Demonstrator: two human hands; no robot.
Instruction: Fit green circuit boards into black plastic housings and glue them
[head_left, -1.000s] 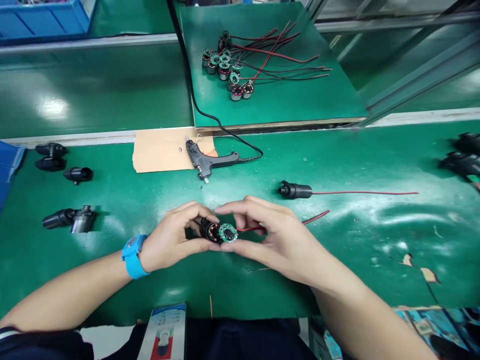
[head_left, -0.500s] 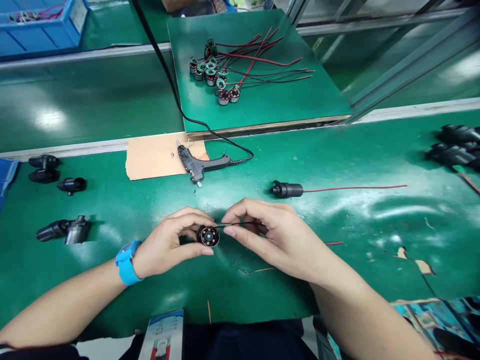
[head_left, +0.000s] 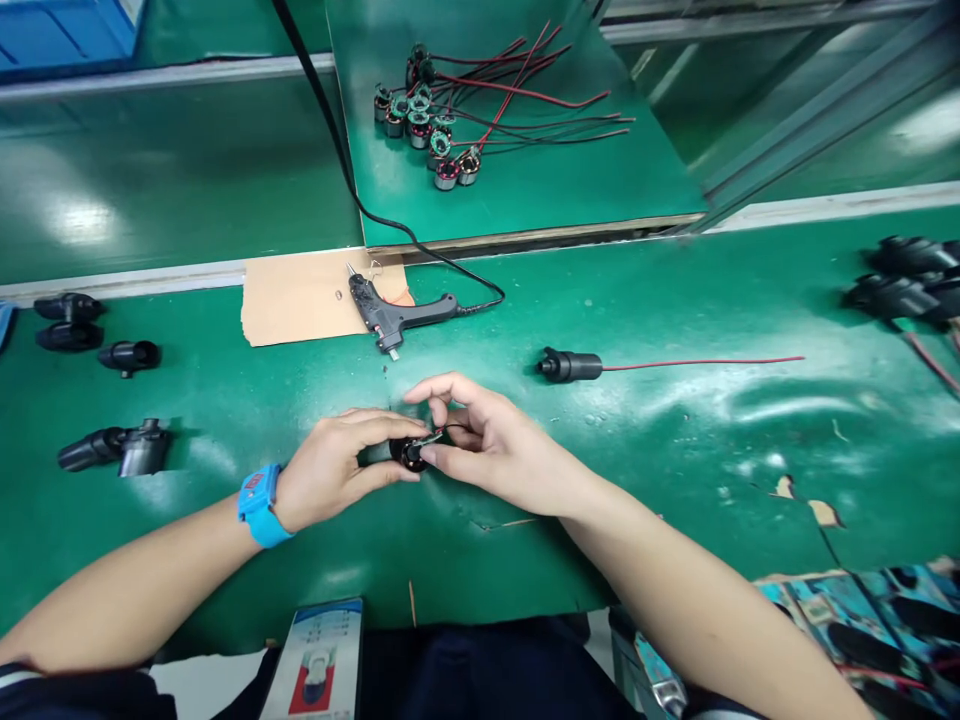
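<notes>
My left hand (head_left: 326, 465) grips a small black cylindrical housing (head_left: 400, 453) between thumb and fingers, its round end turned to the right. My right hand (head_left: 499, 440) is at that end, its thumb touching the rim and its forefinger raised. A thin dark wire (head_left: 454, 428) runs from the round end into my right hand's curled fingers. Inside the housing's end, the details are partly covered by my right thumb. Behind my hands lies a black glue gun (head_left: 401, 318) on a piece of cardboard (head_left: 289, 300). A similar black housing with a red wire (head_left: 571, 365) lies to the right.
Several small motor parts with red and black wires (head_left: 442, 140) lie on a raised green board (head_left: 525, 210). Black fittings (head_left: 124, 448) are at the left, with more black housings (head_left: 904, 280) at the far right. A box (head_left: 315, 660) sits at the front edge.
My right hand has moved left, from drawing the wire out to touching the housing's round end. The housing has tilted, and its open face shows less. The view has shifted slightly.
</notes>
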